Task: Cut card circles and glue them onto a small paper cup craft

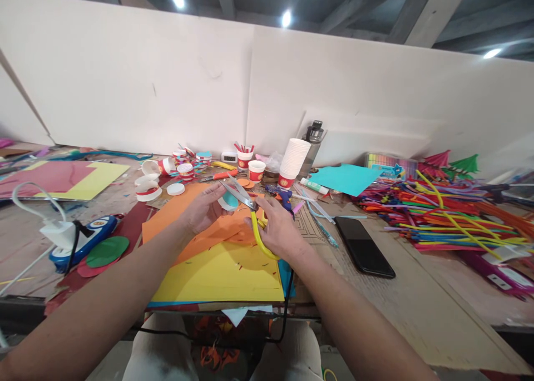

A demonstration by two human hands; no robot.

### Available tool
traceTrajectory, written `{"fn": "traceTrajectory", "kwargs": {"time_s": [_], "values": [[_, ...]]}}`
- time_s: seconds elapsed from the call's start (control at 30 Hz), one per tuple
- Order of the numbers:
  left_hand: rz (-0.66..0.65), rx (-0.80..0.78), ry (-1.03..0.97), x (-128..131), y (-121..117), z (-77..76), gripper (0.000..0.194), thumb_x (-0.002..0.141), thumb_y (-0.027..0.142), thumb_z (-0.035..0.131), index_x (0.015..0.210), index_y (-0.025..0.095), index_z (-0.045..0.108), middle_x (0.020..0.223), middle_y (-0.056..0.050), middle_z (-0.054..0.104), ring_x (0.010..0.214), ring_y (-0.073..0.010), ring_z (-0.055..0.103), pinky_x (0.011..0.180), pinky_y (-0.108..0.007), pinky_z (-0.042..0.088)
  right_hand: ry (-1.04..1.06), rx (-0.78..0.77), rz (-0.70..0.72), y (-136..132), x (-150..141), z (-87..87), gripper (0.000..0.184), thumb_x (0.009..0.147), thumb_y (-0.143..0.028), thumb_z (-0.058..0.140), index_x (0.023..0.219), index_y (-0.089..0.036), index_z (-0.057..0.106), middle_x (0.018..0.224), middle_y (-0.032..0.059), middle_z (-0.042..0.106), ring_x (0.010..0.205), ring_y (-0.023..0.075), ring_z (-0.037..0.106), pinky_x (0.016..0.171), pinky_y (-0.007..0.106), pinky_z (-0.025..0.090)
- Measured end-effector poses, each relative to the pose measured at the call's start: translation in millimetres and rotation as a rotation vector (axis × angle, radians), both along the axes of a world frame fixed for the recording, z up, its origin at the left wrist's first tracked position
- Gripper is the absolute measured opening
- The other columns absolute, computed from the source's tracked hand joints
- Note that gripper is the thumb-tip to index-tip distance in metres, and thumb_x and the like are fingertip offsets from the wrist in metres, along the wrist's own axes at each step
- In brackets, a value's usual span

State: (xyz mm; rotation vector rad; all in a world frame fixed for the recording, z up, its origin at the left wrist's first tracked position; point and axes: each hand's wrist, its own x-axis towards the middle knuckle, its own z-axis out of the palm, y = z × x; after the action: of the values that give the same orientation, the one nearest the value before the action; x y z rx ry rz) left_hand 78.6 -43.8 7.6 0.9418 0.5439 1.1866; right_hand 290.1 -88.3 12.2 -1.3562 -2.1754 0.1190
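My right hand (277,225) is wrapped round a pair of scissors (259,237) with yellow handles. The metal blades are parted and point up and to the left. My left hand (206,207) pinches a small round white piece with a teal face (229,201), which looks like the cut-off base of a paper cup. The blades lie over or beside this piece; whether they touch it I cannot tell. Beneath both hands are orange paper (167,217) and yellow paper (221,275), with small scraps scattered on the yellow sheet.
Cut cup parts (149,191) and a stack of paper cups (293,161) stand behind my hands. To the right are a phone (364,246) and a heap of coloured pipe cleaners (450,219). A power strip (83,242) lies left. A black cable (287,308) hangs over the front edge.
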Motion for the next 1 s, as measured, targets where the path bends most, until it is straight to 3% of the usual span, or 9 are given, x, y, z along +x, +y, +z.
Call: {"fn": "traceTrajectory", "kwargs": {"time_s": [0.6, 1.0], "values": [[-0.035, -0.012, -0.01, -0.6, 1.5, -0.4, 0.042, 0.069, 0.041, 0.086, 0.099, 0.014, 0.074, 0.078, -0.005, 0.073, 0.063, -0.0142, 0.065, 0.056, -0.027, 0.059, -0.027, 0.01, -0.009, -1.0, 0.3, 1.8, 0.047, 0.092, -0.054, 0.057, 0.125, -0.021, 0.058, 0.116, 0.0138, 0.061, 0.096, 0.0265, 0.063, 0.084, 0.038, 0.05], [-0.044, -0.012, -0.009, -1.0, 1.4, -1.3, 0.043, 0.071, 0.039, 0.084, 0.104, 0.013, 0.073, 0.081, -0.005, 0.073, 0.064, -0.0146, 0.065, 0.056, -0.028, 0.059, -0.011, 0.003, 0.003, -1.5, 0.0, 2.1, 0.047, 0.091, -0.052, 0.06, 0.125, -0.02, 0.058, 0.118, 0.0145, 0.061, 0.102, 0.0284, 0.063, 0.086, 0.04, 0.05]]}}
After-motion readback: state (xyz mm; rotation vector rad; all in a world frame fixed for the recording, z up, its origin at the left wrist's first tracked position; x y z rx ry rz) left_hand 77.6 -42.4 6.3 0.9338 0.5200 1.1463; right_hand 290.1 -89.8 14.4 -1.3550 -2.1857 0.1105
